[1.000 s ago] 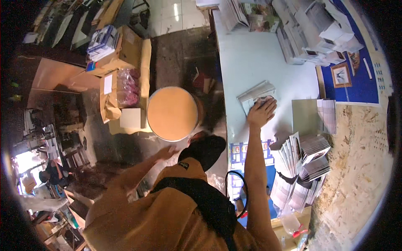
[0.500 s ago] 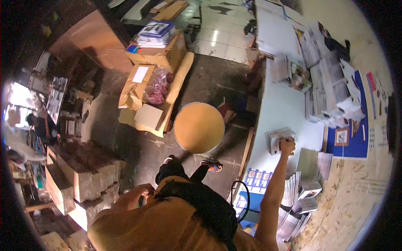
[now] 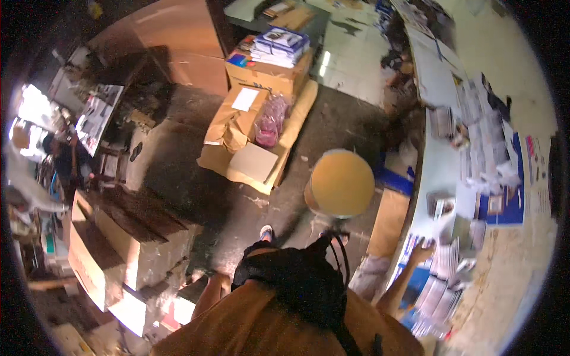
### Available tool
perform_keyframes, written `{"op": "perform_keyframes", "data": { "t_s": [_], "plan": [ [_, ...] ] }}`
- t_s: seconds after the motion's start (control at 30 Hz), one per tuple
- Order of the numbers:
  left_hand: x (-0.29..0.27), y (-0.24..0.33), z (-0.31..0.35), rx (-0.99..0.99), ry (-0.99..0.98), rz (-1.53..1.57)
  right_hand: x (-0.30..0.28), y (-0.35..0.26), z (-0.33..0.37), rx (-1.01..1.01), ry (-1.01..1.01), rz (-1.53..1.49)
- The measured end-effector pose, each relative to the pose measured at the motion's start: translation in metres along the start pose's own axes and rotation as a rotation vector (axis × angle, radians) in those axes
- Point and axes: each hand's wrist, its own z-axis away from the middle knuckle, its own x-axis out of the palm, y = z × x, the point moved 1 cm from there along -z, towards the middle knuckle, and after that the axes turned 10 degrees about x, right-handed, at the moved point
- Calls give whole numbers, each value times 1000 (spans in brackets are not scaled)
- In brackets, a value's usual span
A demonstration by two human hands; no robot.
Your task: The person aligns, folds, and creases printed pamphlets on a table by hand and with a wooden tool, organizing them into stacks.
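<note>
Two bare hands are visible, and both are somewhat blurred. The right hand (image 3: 423, 252) is over the near part of the long pale table (image 3: 436, 169), just beside a standing row of folded printed papers (image 3: 445, 258). Its fingers look a little bent, but I cannot tell if they touch the papers, or if the hand holds something or is free. The left hand (image 3: 222, 282) hangs low beside the body, near the open cartons (image 3: 148, 255); nothing shows in it, yet I cannot tell if it is closed or relaxed.

The folded papers stand close together at the right side of the table, in front of a grey-green board (image 3: 461, 231). Farther along, a small paper stack (image 3: 440, 206) lies on the table, apart from the right hand.

In my judgement, one folded paper is light, but a thick bundle can become rather heavy. Each sheet should be flexible, so a loose bundle may bend or spread like a fan. The surfaces are possibly smooth, and inner pieces could slide out under a weak grip. Edges and corners would crease easily. It seems best to take the bundle across its thickness, thumb on one face and fingers flat on the other, near the middle, pressing evenly.
</note>
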Motion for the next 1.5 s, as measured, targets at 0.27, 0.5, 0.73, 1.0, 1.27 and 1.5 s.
{"op": "perform_keyframes", "data": {
  "t_s": [0.27, 0.5, 0.73, 1.0, 1.27, 1.5],
  "plan": [
    [-137, 221, 51, 126, -583, 1201, -50, 148, 325, 907, -1835, -452],
    [-155, 333, 56, 465, -662, 333, -15, 91, 481, 377, -1493, -174],
    [-126, 451, 13, 533, -1182, 277, 76, 12, 441, 284, -1332, -435],
    [-106, 525, -100, 741, -1528, -108, 109, -151, 371, 423, -958, -561],
    [-166, 595, -325, 435, -1212, -55, 228, -181, 347, 799, -1418, -52],
    [-219, 615, -499, 121, -505, -127, 250, -338, 173, 590, -785, -430]
  ]
}}
